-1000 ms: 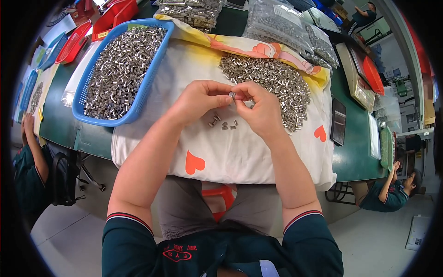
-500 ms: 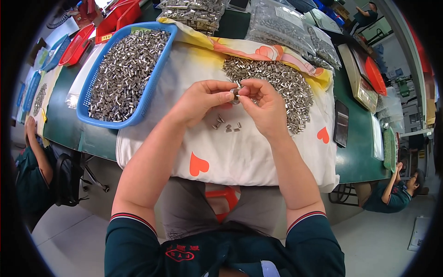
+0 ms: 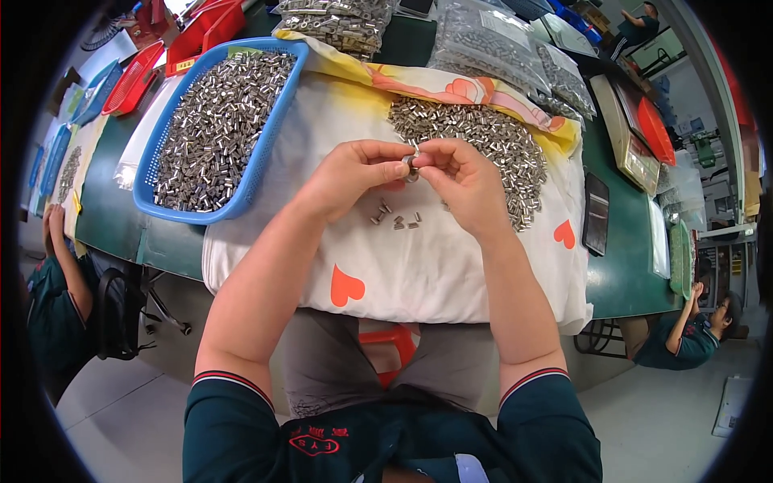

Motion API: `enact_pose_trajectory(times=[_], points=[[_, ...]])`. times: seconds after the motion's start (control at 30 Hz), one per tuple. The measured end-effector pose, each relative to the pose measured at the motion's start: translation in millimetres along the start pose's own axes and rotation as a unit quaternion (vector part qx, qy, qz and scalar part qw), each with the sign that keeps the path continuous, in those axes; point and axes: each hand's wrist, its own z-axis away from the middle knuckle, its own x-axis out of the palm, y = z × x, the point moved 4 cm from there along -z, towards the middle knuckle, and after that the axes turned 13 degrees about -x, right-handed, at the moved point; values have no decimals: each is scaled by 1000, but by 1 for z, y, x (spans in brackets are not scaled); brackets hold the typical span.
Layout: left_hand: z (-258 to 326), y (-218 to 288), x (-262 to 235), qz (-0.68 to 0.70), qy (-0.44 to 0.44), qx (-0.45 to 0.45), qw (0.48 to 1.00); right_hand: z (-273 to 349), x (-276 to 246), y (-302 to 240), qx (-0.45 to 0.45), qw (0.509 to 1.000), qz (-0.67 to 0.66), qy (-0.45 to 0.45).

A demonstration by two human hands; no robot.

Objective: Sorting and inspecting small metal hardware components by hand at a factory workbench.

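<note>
Both hands meet over the white cloth [image 3: 250, 266], fingertips nearly touching. Between the thumb and fingers of my left hand [image 3: 350, 177] there are small shiny metal pieces [image 3: 411, 169], partly hidden by the fingertips. My right hand [image 3: 467, 187] pinches at the same spot with thumb and forefinger; the pieces look like short metal cylinders, though their exact number is unclear. Just below the hands, several loose metal cylinders [image 3: 398, 224] lie on the cloth. Beyond and beside my right hand spreads a large pile of like cylinders [image 3: 515, 165].
To the left, a blue basket [image 3: 262, 165] is full of metal cylinders. Clear bags of metal parts [image 3: 483, 48] lie at the back. A dark phone [image 3: 595, 213] rests on the green table [image 3: 628, 278] at right. Red trays [image 3: 135, 79] stand far left. Other people sit on both sides.
My right hand's fingers have shifted very slightly at the held pieces. My left hand stays in nearly the same place, and the loose cylinders have not moved.
</note>
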Motion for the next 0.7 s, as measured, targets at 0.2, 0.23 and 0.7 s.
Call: enact_pose_trajectory(times=[0.2,0.23,0.7], points=[[-4,-6,-5,-71,22,-3,997,-5,-7,-9,-37,980,192,-44],[-4,-5,-5,-71,20,-2,997,-7,-14,-9,-29,976,212,-29],[-5,-5,-2,-86,-7,-9,996,-2,-8,9,-71,852,486,-185]])
